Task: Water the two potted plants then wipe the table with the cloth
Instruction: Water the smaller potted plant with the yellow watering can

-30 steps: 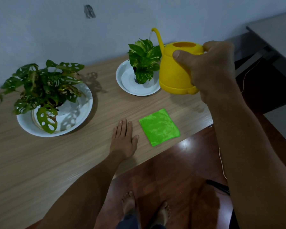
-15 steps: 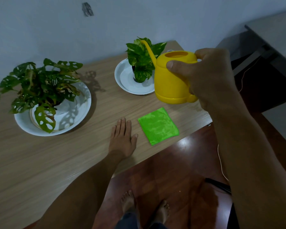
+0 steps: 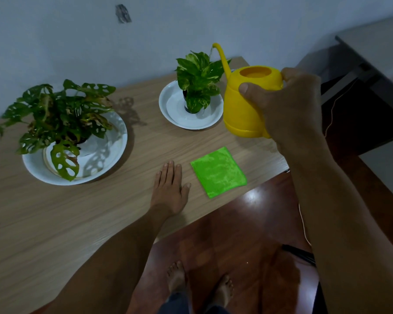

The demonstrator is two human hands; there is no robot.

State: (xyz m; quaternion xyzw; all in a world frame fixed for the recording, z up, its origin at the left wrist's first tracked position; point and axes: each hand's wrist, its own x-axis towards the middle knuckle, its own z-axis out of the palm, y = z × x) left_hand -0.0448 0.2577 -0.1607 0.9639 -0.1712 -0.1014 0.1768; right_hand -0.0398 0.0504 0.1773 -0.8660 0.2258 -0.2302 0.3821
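Note:
My right hand (image 3: 288, 105) grips a yellow watering can (image 3: 243, 109) held above the table's right end, its thin spout raised over the small leafy plant (image 3: 197, 75). That plant stands in a white dish (image 3: 175, 114). A larger plant with holed leaves (image 3: 59, 114) sits in a wide white dish (image 3: 114, 150) at the left. A folded bright green cloth (image 3: 218, 172) lies near the table's front edge. My left hand (image 3: 169, 189) rests flat on the wooden table (image 3: 55, 223), just left of the cloth, fingers together and holding nothing.
A pale wall runs behind the table. Beyond the table's right end stands a grey desk (image 3: 372, 46) with a thin cable hanging by it. Below the front edge is a red-brown floor (image 3: 247, 234) with my bare feet on it.
The watering can dipped toward the small plant half a second ago and has tipped back up, spout high again. My left hand and the cloth have stayed in place.

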